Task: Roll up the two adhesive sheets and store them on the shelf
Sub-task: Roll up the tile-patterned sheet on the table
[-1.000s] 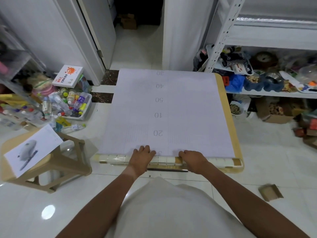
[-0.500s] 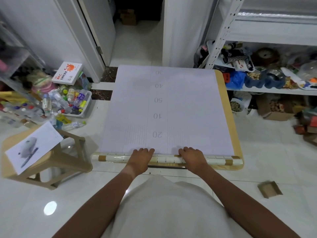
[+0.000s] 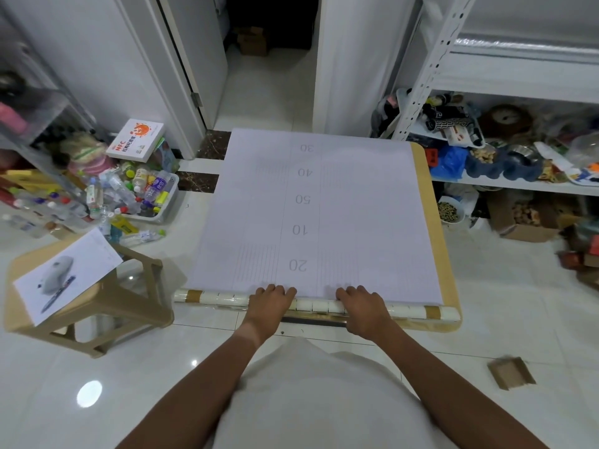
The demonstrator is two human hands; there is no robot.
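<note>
Your left hand (image 3: 270, 303) and right hand (image 3: 361, 306) grip the roll (image 3: 317, 306), which runs crosswise; the flat sheet (image 3: 324, 215) lies ahead.

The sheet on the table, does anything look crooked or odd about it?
The sheet sits off-centre: its left edge overhangs the table, leaving a bare strip on the right. Both hands rest on the rolled end.
</note>
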